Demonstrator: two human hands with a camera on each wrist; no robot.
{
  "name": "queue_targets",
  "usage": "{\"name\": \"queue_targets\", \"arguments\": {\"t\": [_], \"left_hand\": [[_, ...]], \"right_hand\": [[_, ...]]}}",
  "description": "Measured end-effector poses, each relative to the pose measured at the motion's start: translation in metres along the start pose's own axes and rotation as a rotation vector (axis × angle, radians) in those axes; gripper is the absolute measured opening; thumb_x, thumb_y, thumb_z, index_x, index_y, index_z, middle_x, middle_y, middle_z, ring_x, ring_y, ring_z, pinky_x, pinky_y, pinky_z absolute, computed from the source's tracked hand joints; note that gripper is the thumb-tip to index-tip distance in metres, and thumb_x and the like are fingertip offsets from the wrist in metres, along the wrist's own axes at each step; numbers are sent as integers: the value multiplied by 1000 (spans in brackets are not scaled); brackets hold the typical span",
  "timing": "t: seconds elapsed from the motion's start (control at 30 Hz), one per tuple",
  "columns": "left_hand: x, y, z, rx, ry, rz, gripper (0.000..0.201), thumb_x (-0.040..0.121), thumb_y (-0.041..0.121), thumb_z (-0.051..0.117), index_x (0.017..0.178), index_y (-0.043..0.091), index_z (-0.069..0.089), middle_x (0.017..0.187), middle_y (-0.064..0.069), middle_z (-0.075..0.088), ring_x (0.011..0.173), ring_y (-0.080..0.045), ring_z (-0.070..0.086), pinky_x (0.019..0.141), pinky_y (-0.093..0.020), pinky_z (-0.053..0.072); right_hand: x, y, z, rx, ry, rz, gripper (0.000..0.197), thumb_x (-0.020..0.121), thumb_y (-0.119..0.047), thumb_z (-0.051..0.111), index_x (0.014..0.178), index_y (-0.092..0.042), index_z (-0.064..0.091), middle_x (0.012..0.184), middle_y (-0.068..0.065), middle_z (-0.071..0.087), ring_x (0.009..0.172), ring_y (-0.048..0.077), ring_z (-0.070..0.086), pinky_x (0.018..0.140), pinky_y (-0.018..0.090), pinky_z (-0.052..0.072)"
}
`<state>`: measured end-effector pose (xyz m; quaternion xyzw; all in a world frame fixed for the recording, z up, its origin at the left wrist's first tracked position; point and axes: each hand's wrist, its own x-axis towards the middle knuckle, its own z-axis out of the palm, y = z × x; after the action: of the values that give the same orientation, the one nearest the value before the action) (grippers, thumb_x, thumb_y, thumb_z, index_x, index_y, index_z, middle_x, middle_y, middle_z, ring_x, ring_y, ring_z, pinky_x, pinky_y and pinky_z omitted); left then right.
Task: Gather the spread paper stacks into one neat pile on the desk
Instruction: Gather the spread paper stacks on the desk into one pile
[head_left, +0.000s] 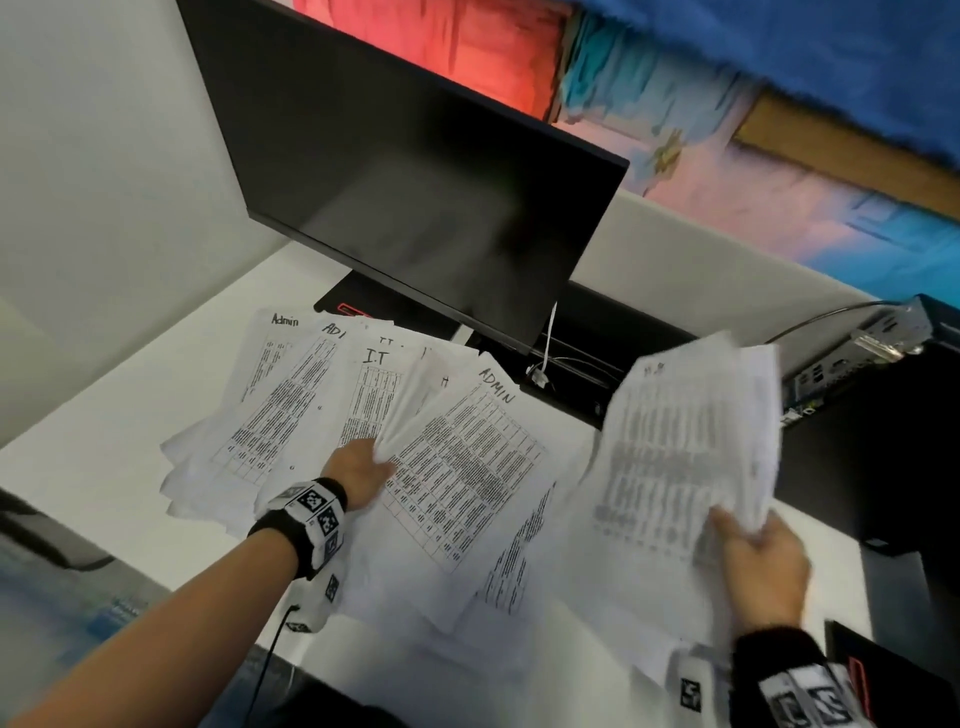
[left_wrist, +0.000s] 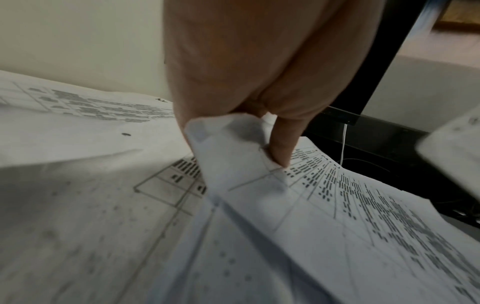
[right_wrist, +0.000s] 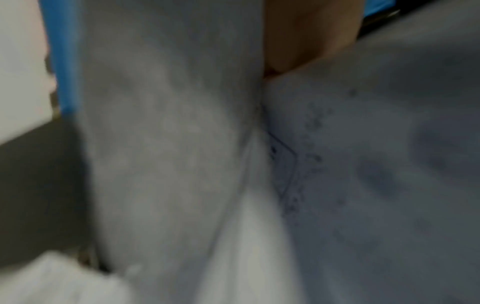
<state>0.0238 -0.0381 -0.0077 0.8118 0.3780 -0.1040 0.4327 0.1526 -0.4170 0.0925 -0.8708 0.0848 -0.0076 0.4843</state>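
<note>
The right wrist picture is very blurred. Almost all of it is filled with white paper sheets (right_wrist: 168, 144), seen from very near. Two bundles of sheets meet along a fold line which runs from the upper middle down to the bottom. On the right bundle there is a faint printed table line and some small dark dots of text, too blurred to read. At the top, just right of the middle, a part of the right hand (right_wrist: 306, 41) shows, touching the paper where the two bundles meet. On the left edge there is a blue strip (right_wrist: 62, 57), a pale area above and a dark area (right_wrist: 39, 195) below it.
</note>
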Motion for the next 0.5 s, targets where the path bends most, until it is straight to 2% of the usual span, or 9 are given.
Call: {"name": "queue_targets", "arguments": {"t": [0.1,0.13,0.17,0.2,0.27,0.3,0.4,0.43,0.5], "left_hand": [[0,-1,0,-34,44,-32,25,96,15,59,118,4,56,113,-12,67,97,-28,64,83,-35,53],[0,0,2,-43,57,-37,25,96,14,60,119,4,55,113,-13,67,99,-30,66,85,-38,55],[0,1,4,-59,60,-37,24,96,12,59,118,4,54,113,-14,68,99,-31,67,85,-39,57],[-1,3,5,-72,61,-41,24,96,12,59,118,5,54,111,-14,68,98,-32,67,82,-39,57],[-2,5,8,-91,60,-49,32,96,15,60,124,4,51,116,-14,67,100,-32,67,82,-37,57],[-2,7,8,-90,50,-44,40,96,18,61,131,3,48,124,-16,65,109,-34,65,89,-39,56],[-3,8,1,-26,-2,-32,58,98,27,60,146,1,40,148,-17,52,133,-35,52,108,-40,43],[-2,5,-2,2,3,-17,56,98,30,59,143,2,43,148,-17,52,131,-34,53,109,-40,42],[1,1,-13,66,98,14,43,95,36,61,124,5,54,134,-19,62,108,-30,61,102,-43,50]], "right_hand": [[4,-14,-27,275,57,76,14,95,-12,63,108,-9,67,82,4,75,46,-5,65,51,18,54],[2,-18,-30,327,51,101,8,95,-13,64,100,-7,67,85,5,73,44,-8,63,47,13,52],[1,-16,-28,363,30,124,6,95,-13,64,92,-8,65,88,8,70,48,-7,65,51,12,53],[-5,-15,-22,404,-26,148,6,94,-13,65,91,-8,66,91,11,70,63,0,72,64,16,57],[-18,-6,4,409,-125,204,26,94,-9,63,118,-1,68,113,18,72,101,25,72,96,40,54],[-27,-1,20,397,-176,246,34,94,-7,62,126,2,65,119,20,71,104,30,69,98,43,52],[-55,15,71,332,-307,410,28,94,-3,61,120,3,66,107,20,73,79,25,72,65,32,59],[-62,20,84,319,-355,469,23,94,-4,61,116,0,67,101,19,74,77,24,72,60,30,58],[-70,27,110,289,-421,525,18,91,-12,67,109,-7,66,97,14,73,82,25,70,66,33,55]]}}
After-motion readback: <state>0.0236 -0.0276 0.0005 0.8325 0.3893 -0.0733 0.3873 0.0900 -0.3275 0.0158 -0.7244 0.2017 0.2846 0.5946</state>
